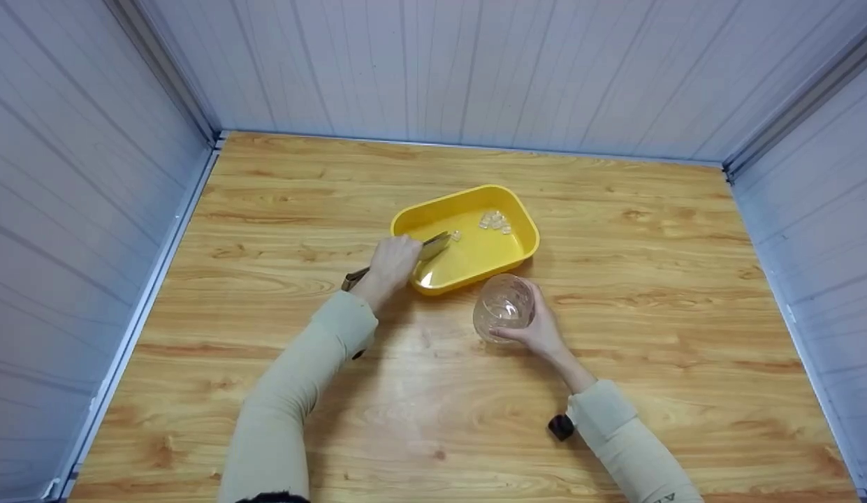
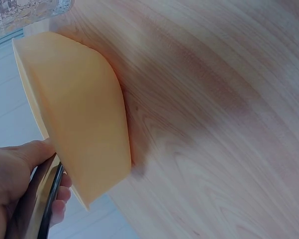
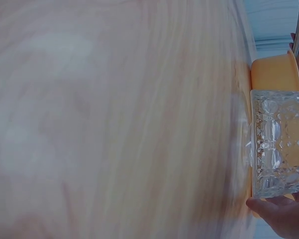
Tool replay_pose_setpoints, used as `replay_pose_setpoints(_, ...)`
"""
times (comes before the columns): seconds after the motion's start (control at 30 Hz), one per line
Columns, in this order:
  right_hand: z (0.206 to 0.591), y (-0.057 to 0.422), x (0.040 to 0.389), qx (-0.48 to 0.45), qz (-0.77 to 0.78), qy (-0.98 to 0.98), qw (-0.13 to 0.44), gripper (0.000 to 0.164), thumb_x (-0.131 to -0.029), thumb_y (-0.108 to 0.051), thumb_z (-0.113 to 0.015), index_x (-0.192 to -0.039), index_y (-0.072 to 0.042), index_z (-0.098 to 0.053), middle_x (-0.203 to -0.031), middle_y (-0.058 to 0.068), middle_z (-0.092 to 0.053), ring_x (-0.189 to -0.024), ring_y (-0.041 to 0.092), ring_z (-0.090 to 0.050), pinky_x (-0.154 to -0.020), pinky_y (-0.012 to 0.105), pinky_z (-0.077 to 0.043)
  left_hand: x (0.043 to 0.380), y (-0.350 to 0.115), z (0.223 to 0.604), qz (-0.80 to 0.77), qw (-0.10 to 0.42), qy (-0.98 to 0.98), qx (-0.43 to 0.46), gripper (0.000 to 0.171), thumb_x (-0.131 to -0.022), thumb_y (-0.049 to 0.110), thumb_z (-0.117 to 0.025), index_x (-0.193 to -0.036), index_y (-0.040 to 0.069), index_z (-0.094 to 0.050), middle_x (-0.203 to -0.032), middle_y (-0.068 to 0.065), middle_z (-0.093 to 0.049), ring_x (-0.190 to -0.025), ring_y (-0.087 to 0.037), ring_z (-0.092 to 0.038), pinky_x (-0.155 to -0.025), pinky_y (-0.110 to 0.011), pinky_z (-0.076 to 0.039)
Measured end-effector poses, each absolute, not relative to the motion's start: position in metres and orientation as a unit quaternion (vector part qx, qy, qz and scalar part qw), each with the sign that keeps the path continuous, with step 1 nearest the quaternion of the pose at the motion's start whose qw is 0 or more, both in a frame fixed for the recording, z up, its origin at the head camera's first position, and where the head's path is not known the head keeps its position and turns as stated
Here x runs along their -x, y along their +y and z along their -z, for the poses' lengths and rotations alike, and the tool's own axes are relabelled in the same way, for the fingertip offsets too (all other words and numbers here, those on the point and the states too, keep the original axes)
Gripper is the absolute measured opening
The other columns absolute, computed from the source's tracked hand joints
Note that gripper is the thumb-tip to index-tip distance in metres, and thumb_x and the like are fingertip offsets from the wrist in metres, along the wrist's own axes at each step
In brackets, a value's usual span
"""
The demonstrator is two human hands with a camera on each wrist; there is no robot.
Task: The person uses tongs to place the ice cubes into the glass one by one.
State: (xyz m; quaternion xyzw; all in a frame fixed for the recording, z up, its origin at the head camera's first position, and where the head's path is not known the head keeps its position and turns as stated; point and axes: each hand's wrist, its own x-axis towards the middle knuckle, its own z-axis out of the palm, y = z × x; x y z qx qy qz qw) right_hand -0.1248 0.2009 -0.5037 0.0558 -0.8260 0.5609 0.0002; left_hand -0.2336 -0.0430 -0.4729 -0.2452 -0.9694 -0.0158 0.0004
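Note:
My left hand (image 1: 395,260) grips metal tongs (image 1: 435,246) by their arms, over the near left rim of a yellow tub (image 1: 468,276). Inside the tub, the tips of the tongs point at a lone clear cube (image 1: 455,236). Several more clear cubes (image 1: 496,221) lie grouped at its far right. My right hand (image 1: 543,334) holds a clear glass (image 1: 499,307) by its side, just in front of the tub. Raised patterning covers the glass (image 3: 278,144) in the right wrist view. From the left wrist, the tub's outer wall (image 2: 84,109) hides the tips of the tongs.
A wood-grain tabletop (image 1: 650,279) lies under everything. Pale panel walls (image 1: 433,70) close it in at the back and on both sides. A small black object (image 1: 561,427) sits at the right sleeve's cuff.

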Motion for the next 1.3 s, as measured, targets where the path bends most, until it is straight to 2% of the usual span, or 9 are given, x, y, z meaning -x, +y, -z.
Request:
replay_pose_setpoints(0.23,0.506,0.201,0.126,-0.068,-0.575,-0.815,-0.003,0.091,-0.057,0.000,-0.083,-0.131,0.007,-0.031,-0.129,0.022,-0.042,-0.119,0.033,-0.038,-0.101,0.039,-0.025,0.231,-0.046,0.475,0.042,0.015,-0.966,0.255,0.019,-0.083,-0.002,-0.050,-0.074,0.005,-0.065,-0.075,-0.010,-0.062,-0.066,-0.024,-0.059,-0.055,-0.038,-0.049)
replay_pose_setpoints(0.47,0.506,0.201,0.126,-0.064,-0.583,-0.810,-0.008,0.091,-0.057,0.000,-0.083,-0.132,0.006,-0.032,-0.130,0.020,-0.041,-0.120,0.031,-0.037,-0.101,0.038,-0.024,0.228,-0.049,0.476,0.044,0.030,-0.963,0.266,0.011,-0.082,0.003,-0.056,-0.076,0.003,-0.065,-0.075,-0.011,-0.062,-0.065,-0.024,-0.059,-0.056,-0.037,-0.049)
replay_pose_setpoints(0.8,0.507,0.201,0.125,-0.062,-0.579,-0.813,-0.003,0.091,-0.057,0.001,-0.082,-0.131,0.007,-0.031,-0.130,0.022,-0.041,-0.119,0.033,-0.038,-0.101,0.038,-0.025,0.224,-0.052,0.472,0.076,0.054,-0.959,0.268,0.013,-0.081,0.002,-0.055,-0.071,0.003,-0.064,-0.071,-0.010,-0.061,-0.060,-0.023,-0.056,-0.054,-0.037,-0.048)
replay_pose_setpoints(1.07,0.507,0.201,0.124,-0.066,-0.576,-0.814,0.004,0.090,-0.057,0.001,-0.082,-0.131,0.008,-0.032,-0.129,0.023,-0.041,-0.119,0.033,-0.038,-0.101,0.039,-0.025,0.213,-0.051,0.463,0.088,0.060,-0.961,0.256,0.018,-0.087,0.014,-0.057,-0.080,-0.001,-0.065,-0.076,-0.012,-0.061,-0.063,-0.025,-0.057,-0.055,-0.036,-0.048)
replay_pose_setpoints(1.3,0.508,0.201,0.124,-0.070,-0.568,-0.820,0.013,0.090,-0.056,-0.001,-0.083,-0.130,0.007,-0.033,-0.128,0.022,-0.042,-0.117,0.033,-0.039,-0.099,0.039,-0.026,0.203,-0.049,0.455,0.111,0.069,-0.958,0.255,0.022,-0.089,0.020,-0.056,-0.084,0.000,-0.065,-0.077,-0.010,-0.060,-0.061,-0.024,-0.056,-0.053,-0.035,-0.047)
